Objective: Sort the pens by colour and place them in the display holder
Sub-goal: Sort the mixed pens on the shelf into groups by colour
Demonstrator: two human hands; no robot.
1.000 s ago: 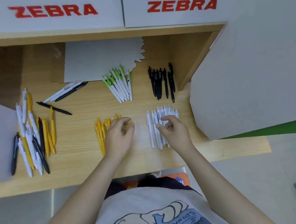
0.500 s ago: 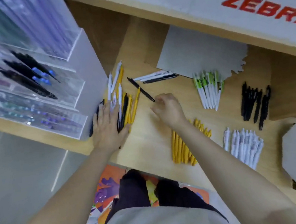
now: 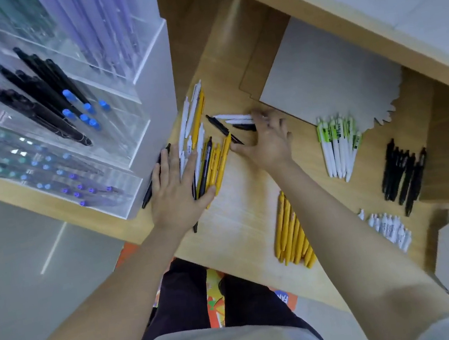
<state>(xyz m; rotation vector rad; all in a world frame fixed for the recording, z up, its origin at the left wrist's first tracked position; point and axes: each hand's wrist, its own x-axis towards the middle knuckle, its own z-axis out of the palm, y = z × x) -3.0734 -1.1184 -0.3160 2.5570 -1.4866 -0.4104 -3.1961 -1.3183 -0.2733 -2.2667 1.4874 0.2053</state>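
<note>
The left hand (image 3: 176, 194) lies flat with its fingers (image 3: 168, 163) spread over the mixed pile of pens (image 3: 203, 155) at the middle left of the frame, likely pinning the loose white, yellow and black pens so they do not roll. The right hand (image 3: 267, 143) reaches to the few pens (image 3: 234, 120) lying crosswise just above the pile; its fingers are curled onto them, probably gathering them, though motion blur hides whether they pinch one.

To the right on the counter (image 3: 243, 225) lie four sorted groups, each one colour, well apart from one another: yellow pens (image 3: 291, 232), green-and-white pens (image 3: 338, 147), black pens (image 3: 401, 172) and white pens (image 3: 389, 228). The clear display holder (image 3: 130, 96) stands at the upper left, already stocked with other pens; none of the sorted pens is in it yet.
</note>
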